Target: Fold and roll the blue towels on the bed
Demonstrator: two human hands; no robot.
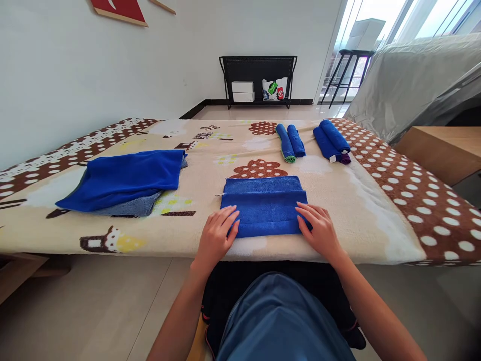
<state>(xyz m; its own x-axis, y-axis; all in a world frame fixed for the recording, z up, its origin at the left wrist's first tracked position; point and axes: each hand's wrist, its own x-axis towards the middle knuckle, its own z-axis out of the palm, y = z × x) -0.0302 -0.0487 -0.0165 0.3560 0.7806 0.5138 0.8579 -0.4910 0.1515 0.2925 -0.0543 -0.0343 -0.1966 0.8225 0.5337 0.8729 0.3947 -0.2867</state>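
A blue towel (265,203), folded into a long strip, lies at the near edge of the blanket-covered table (349,200). My left hand (218,234) rests flat on its near left corner, fingers spread. My right hand (317,228) presses its near right corner, fingers also apart. Neither hand grips the cloth. A loose pile of blue towels (126,180) with a grey-blue one underneath lies to the left.
Two rolled blue towels (290,142) and another rolled pair (331,141) sit at the far side. A black rack (258,80) stands by the wall. A covered piece of furniture (413,80) and a wooden surface (439,150) are at the right.
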